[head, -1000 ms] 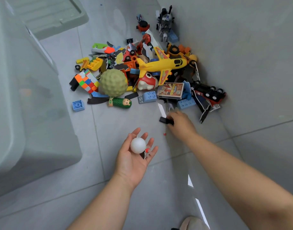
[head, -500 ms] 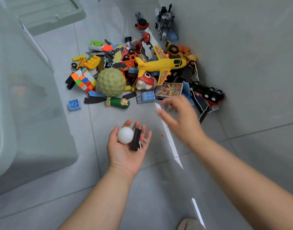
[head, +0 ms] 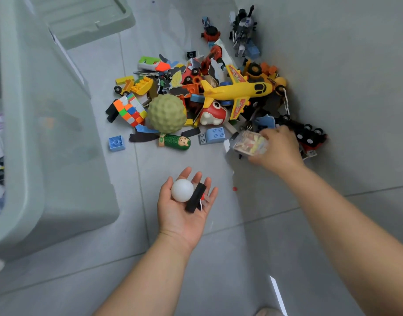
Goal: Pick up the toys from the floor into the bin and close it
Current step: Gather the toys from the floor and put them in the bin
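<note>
A heap of toys lies on the grey floor against the wall: a yellow plane [head: 235, 91], a bumpy green ball [head: 166, 114], a colour cube [head: 129, 109], a green doll [head: 175, 141] and blue bricks [head: 213, 135]. My left hand [head: 184, 208] lies palm up, carrying a white ball [head: 182, 190] and a black block [head: 195, 200]. My right hand [head: 279, 148] grips a small card box [head: 249, 142], blurred, just above the heap's near edge. The grey bin [head: 36, 156] stands open at the left.
The bin's lid [head: 86, 19] lies on the floor at the back left. A grey wall [head: 344, 76] bounds the heap on the right. A small red bit [head: 235, 188] lies on the tile between my hands. A lone blue brick [head: 116, 143] sits near the bin.
My right hand put the black block into my left palm, went back to the heap and took hold of the card box, lifting it off the pile. My left hand stayed palm up.
</note>
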